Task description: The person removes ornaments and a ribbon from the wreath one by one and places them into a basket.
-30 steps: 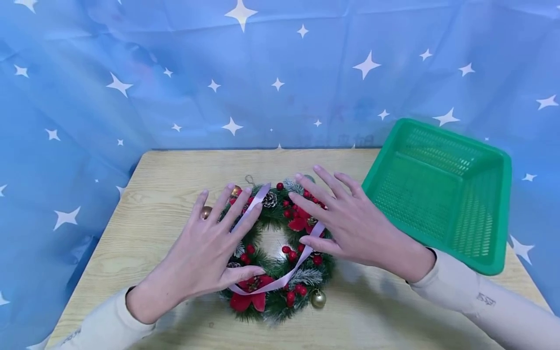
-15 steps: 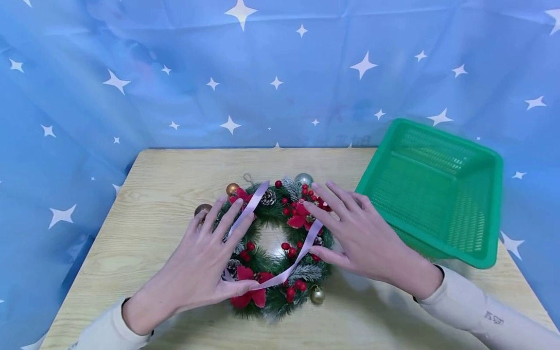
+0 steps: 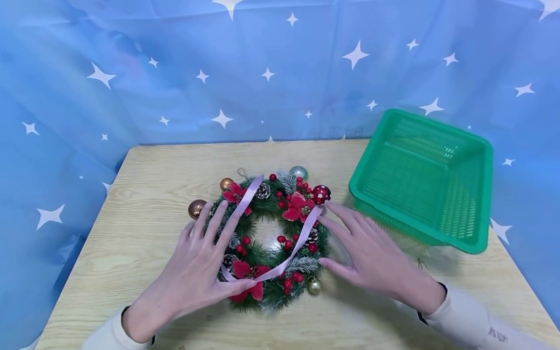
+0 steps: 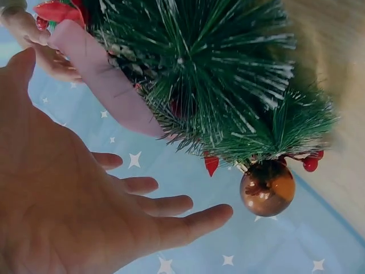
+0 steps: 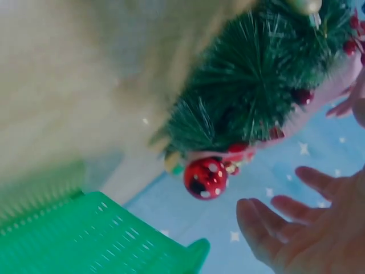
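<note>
**Wreath [image 3: 264, 210] set between left hand [image 3: 197, 265] and right hand [image 3: 369, 250]**

Both hands are released, fingers spread and loosely extended. The wreath lies flat just inside them; the left fingers reach over its flank, the right fingertips come up to its rim. Its lilac ribbon [image 3: 302, 238] loops between the hands. A bronze ball [image 3: 197, 209] sits just ahead of the left fingertips, a spotted red ball [image 3: 321, 194] just ahead of the right ones. Outward from the left hand, bare surface [image 3: 131, 218] runs to its side edge; the far edge lies well ahead. A green basket [image 3: 420, 177] stands close on the right hand's outer side, leaving a narrow gap.
</note>
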{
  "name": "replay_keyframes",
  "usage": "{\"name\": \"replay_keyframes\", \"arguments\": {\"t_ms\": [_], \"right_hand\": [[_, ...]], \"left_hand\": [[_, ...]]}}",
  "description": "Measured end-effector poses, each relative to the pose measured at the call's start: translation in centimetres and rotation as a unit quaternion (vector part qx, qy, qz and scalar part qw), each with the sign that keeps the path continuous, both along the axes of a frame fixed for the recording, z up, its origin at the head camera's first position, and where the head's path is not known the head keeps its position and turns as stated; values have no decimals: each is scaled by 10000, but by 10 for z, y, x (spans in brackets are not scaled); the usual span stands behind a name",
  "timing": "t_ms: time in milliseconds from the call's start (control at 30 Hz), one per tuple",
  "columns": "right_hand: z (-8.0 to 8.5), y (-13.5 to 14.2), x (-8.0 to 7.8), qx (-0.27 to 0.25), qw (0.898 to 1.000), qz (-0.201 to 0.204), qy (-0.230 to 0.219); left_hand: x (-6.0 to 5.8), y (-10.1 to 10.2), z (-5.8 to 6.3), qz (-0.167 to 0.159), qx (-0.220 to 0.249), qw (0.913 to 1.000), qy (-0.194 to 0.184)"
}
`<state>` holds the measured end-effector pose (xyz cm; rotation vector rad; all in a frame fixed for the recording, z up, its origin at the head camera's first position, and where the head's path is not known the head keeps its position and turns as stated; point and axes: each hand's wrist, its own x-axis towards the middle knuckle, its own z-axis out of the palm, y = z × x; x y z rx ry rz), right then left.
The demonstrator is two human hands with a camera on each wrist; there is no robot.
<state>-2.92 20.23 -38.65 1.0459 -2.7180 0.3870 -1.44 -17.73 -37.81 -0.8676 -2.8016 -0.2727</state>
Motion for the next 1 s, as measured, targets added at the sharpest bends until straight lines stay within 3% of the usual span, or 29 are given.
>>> {"name": "replay_keyframes", "arguments": {"t_ms": [567,867,1000], "right_hand": [[-13,-2,24,-668,9927,-602,-805],[-23,-6,37,-1109,9795,-911,-1411],[-30,-10,44,-1322,9688,-1049,-1817]], "left_hand": [[6,5,-19,427,163,9989,-84],[11,9,-26,443,95,9984,-349],[15,9,-30,390,99,9985,-382]]}}
